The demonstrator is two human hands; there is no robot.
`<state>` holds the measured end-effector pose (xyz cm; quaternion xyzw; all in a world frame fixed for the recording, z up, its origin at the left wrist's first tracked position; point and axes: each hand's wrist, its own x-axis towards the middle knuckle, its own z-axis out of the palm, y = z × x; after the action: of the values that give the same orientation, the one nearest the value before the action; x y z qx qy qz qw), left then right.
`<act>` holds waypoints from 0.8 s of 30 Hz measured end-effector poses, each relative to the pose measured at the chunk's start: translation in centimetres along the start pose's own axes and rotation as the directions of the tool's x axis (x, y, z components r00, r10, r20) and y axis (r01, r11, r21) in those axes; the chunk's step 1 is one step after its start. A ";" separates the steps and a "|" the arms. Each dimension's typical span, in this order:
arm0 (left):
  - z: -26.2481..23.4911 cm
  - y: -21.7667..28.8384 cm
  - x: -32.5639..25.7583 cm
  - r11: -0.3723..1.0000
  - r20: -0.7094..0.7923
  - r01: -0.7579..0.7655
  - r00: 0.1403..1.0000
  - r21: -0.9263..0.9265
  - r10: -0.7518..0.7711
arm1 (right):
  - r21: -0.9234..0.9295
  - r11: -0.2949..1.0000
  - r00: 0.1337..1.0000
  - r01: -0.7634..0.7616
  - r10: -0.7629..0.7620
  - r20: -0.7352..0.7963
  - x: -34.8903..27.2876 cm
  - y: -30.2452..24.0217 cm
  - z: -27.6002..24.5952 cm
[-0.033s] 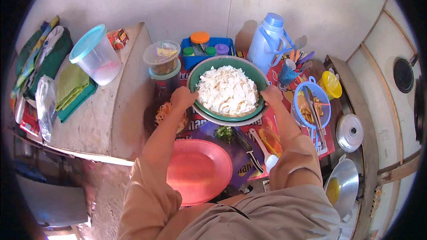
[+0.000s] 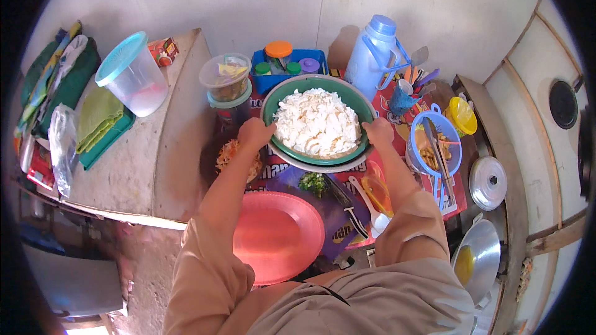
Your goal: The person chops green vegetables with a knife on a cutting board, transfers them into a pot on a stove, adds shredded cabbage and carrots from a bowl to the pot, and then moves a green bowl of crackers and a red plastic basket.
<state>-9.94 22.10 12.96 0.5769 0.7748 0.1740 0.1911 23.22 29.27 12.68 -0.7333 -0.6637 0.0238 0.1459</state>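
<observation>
My left hand (image 2: 254, 134) and my right hand (image 2: 380, 132) grip opposite sides of a green basin (image 2: 355, 104) at its rim. Heaped inside the basin are white, crumbly-looking chopped pieces (image 2: 316, 123). A pale metallic basin (image 2: 363, 165) shows around and beneath the green one. Just in front lies a purple cutting board (image 2: 292, 185) with chopped greens (image 2: 312, 184) and a black-handled knife (image 2: 345, 201). A white spoon (image 2: 377, 220) rests beside the knife. Below my left forearm sits an oval coral-red tray (image 2: 279, 239), and behind that forearm is a bowl of shredded orange food (image 2: 228, 154).
A blue thermos (image 2: 367, 65), a blue crate of jars (image 2: 264, 82) and stacked lidded tubs (image 2: 225, 80) stand behind the basin. On the right are a blue colander (image 2: 456, 139) with tongs, a pot lid (image 2: 488, 183) and a metal wok (image 2: 487, 254). A concrete ledge (image 2: 136, 167) runs left.
</observation>
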 end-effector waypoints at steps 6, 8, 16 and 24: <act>0.6 -0.1 -0.1 0.994 -0.034 0.069 0.997 -0.083 -0.072 | 0.403 0.901 0.981 -0.162 0.190 -0.029 -1.2 0.6 0.0; 1.1 -0.6 -0.1 0.985 -0.072 0.078 0.993 -0.154 -0.090 | 0.631 0.745 0.971 -0.214 0.231 0.056 -1.7 0.5 -0.6; 2.3 -1.1 -1.4 0.584 0.074 0.167 0.981 -0.794 -0.180 | 0.824 0.273 0.867 -0.496 0.094 0.490 -2.8 -1.9 -5.3; 2.5 -1.1 -0.7 0.707 0.019 0.106 0.991 -0.699 -0.129 | 0.876 0.313 0.929 -0.368 0.173 0.328 -6.4 -2.8 -5.5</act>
<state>-9.44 21.25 10.35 0.4089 0.6899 0.4498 0.3931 21.04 22.22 17.57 -0.6181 -0.4108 0.4801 0.4677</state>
